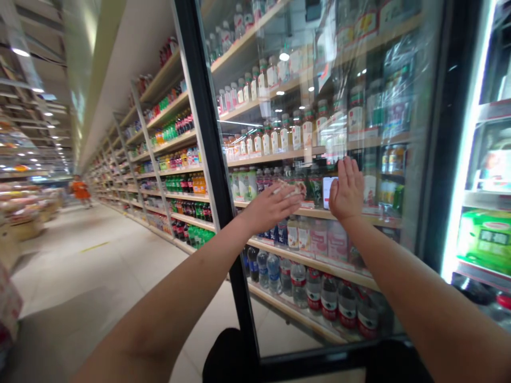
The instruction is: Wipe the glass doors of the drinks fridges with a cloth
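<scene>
My left hand (275,205) is stretched forward with its fingers extended, flat against a large glass door (399,223) with a black frame (215,159). My right hand (346,189) is pressed palm-first on the same pane, fingers pointing up and held together. Neither hand holds anything. Through the glass I see shelves of bottled drinks (319,298), and the pane carries reflections of ceiling lights. The left hand is slightly smeared by motion.
To the right is a lit fridge interior (487,213) with a green package (485,239). Long open shelves of drinks (175,175) run down the left into the aisle. A person in orange (80,189) stands far down the tiled floor (99,266).
</scene>
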The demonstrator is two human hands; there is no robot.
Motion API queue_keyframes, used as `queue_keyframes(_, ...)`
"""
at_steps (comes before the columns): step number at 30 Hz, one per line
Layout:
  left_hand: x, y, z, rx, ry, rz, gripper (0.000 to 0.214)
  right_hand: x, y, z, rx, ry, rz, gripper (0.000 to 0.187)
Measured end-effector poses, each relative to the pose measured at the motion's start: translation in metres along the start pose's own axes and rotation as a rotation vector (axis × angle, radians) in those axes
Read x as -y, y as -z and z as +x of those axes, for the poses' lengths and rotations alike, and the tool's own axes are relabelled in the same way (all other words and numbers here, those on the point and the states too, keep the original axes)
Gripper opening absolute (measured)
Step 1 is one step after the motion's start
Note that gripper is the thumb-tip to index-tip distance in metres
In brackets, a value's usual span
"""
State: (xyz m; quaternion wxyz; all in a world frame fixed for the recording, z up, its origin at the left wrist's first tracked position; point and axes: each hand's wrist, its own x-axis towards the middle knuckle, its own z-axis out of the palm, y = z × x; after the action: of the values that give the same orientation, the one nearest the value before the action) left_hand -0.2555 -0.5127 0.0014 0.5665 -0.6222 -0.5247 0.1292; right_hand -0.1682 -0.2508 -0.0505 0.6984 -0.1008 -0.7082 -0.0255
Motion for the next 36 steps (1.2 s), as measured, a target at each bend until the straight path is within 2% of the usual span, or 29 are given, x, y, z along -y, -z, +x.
queue_keyframes(1,0.004,0.002,0.0,-0.001,0.022,0.004,0.045,0.0,0.0,0.0,-0.003,0.003,-0.004,0.059)
queue_keyframes(5,0.016,0.007,0.001,-0.145,0.441,0.079,0.051,0.0,-0.001,0.0,0.001,-0.001,-0.023,0.058)
queue_keyframes(6,0.015,0.006,0.0,-0.169,0.457,0.091,0.05,0.0,-0.001,0.0,0.003,-0.003,-0.022,0.058)
queue_keyframes(7,0.013,0.005,-0.001,-0.169,0.394,0.093,0.048,-0.001,-0.001,0.0,0.004,-0.004,-0.019,0.059)
queue_keyframes(10,0.007,0.003,-0.004,-0.069,-0.01,0.061,0.039,-0.002,-0.002,-0.001,-0.001,-0.001,-0.005,0.059)
queue_keyframes(11,0.008,0.004,-0.004,-0.04,-0.081,0.053,0.038,-0.002,-0.002,-0.001,-0.002,-0.001,-0.002,0.058)
queue_keyframes(12,0.01,0.005,-0.004,-0.031,-0.071,0.055,0.039,-0.002,-0.002,0.0,-0.002,-0.001,-0.002,0.058)
queue_keyframes(13,0.013,0.007,-0.003,-0.045,0.012,0.068,0.041,-0.002,-0.002,0.0,0.0,-0.001,-0.002,0.058)
queue_keyframes(16,0.016,0.01,0.002,-0.135,0.376,0.114,0.044,-0.001,-0.002,0.0,0.009,-0.008,-0.005,0.058)
queue_keyframes(17,0.014,0.009,0.003,-0.147,0.421,0.113,0.045,0.0,-0.002,0.0,0.006,-0.01,-0.006,0.058)
queue_keyframes(18,0.01,0.007,0.003,-0.142,0.39,0.098,0.043,0.0,-0.001,0.0,0.0,-0.011,-0.008,0.058)
queue_keyframes(19,0.007,0.005,0.003,-0.119,0.281,0.074,0.041,0.001,-0.001,0.0,-0.008,-0.012,-0.01,0.058)
queue_keyframes(21,0.002,0.003,0.002,-0.052,-0.021,0.026,0.035,0.001,-0.001,0.0,-0.024,-0.004,-0.017,0.057)
queue_keyframes(22,0.003,0.004,0.001,-0.024,-0.119,0.017,0.034,0.001,-0.002,0.0,-0.029,0.003,-0.02,0.056)
queue_keyframes(23,0.005,0.006,0.001,-0.013,-0.134,0.021,0.034,0.001,-0.002,0.0,-0.034,0.01,-0.022,0.056)
queue_keyframes(24,0.008,0.008,0.001,-0.018,-0.057,0.035,0.036,0.0,-0.003,-0.001,-0.039,0.016,-0.023,0.056)
queue_keyframes(27,0.017,0.015,0.001,-0.102,0.351,0.082,0.044,-0.002,-0.006,-0.001,-0.06,0.024,-0.019,0.056)
queue_keyframes(28,0.017,0.016,0.001,-0.124,0.412,0.087,0.044,-0.002,-0.008,-0.002,-0.067,0.03,-0.016,0.056)
queue_keyframes(29,0.017,0.015,0.001,-0.128,0.392,0.079,0.043,-0.003,-0.008,-0.002,-0.073,0.036,-0.012,0.056)
queue_keyframes(33,0.02,0.012,0.004,0.049,-0.085,-0.018,0.04,-0.002,-0.01,-0.002,-0.072,0.032,0.001,0.057)
queue_keyframes(34,0.024,0.013,0.007,0.068,-0.101,-0.021,0.041,-0.002,-0.01,-0.002,-0.069,0.026,0.003,0.057)
queue_keyframes(35,0.029,0.015,0.01,0.051,-0.028,-0.008,0.042,-0.002,-0.009,-0.002,-0.066,0.022,0.005,0.058)
queue_keyframes(36,0.034,0.016,0.014,0.005,0.112,0.014,0.044,-0.001,-0.009,-0.002,-0.063,0.021,0.007,0.058)
